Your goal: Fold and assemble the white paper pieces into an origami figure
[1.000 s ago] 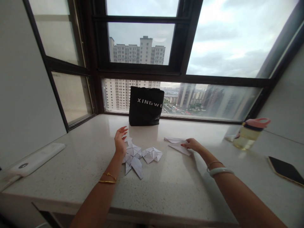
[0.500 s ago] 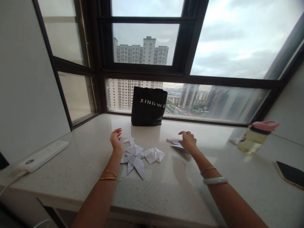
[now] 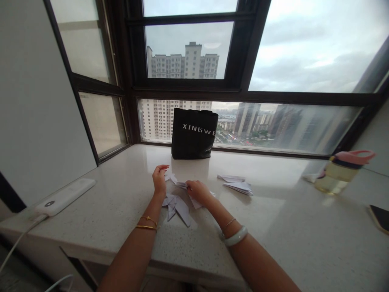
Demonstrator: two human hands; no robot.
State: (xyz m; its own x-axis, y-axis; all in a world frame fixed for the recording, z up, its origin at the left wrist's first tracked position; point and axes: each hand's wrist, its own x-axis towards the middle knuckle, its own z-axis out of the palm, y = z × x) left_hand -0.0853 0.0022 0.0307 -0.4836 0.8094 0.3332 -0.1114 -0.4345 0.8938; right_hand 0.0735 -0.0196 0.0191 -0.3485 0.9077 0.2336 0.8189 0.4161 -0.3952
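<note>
My right hand pinches a folded white paper piece at its fingertips, seen nearly edge-on. My left hand is curved with its fingers stretched to the right, over a small folded paper; no paper shows between its fingers. Below both hands lie several pointed paper folds, partly covered by my left wrist. Another folded paper is mostly hidden under my right hand. Farther right, two flat folded papers rest on the counter.
A black bag with white lettering stands by the window. On the right are a bottle with a pink lid and a dark phone-like object. A white power strip with a cable lies at left on the speckled counter.
My right hand has moved left from the flat papers to the paper folds and now grips a piece. My left hand's fingers have straightened slightly. The view has shifted a little.
</note>
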